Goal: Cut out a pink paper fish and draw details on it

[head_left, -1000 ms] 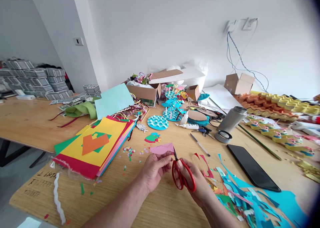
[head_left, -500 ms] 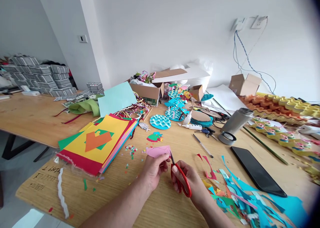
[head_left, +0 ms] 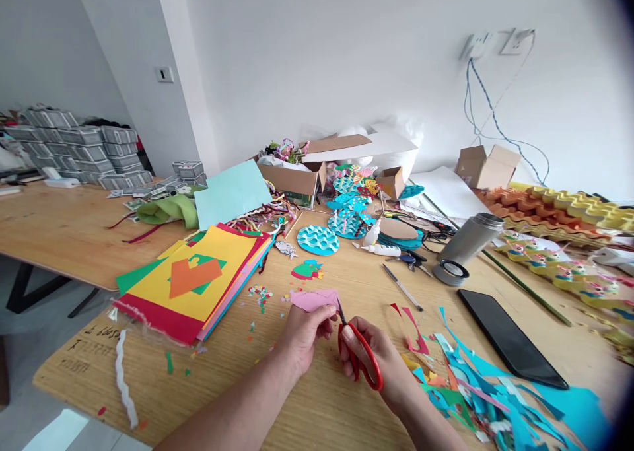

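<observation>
The right hand [head_left: 369,345] has its grip closed around the red-handled scissors [head_left: 378,366], thumb pressed on the near handle and fingers curled about the loops. Its forearm enters from the lower right and slants up to the left, so the dark blades point away from the person and a little leftward, their tips at the right end of the pink paper [head_left: 313,300]. Whether the blades are parted is too small to tell.

The left hand [head_left: 304,339] pinches that paper along its near edge, thumb laid across and pointing right, the other fingers bent underneath. Its forearm slants up from the lower left, and the two hands sit close together above the table [head_left: 218,375].

Just beyond the paper lies a green, blue and red cutout [head_left: 307,270], with a wavy blue disc [head_left: 317,240] behind it. Small paper dots [head_left: 260,296] are scattered to its left, near a stack of coloured sheets [head_left: 198,306]. To the right of the hands are a pen [head_left: 402,288], blue paper scraps [head_left: 518,408] and a black phone [head_left: 512,339]; farther off, a silver bottle [head_left: 468,241] stands near the egg trays [head_left: 535,208].
</observation>
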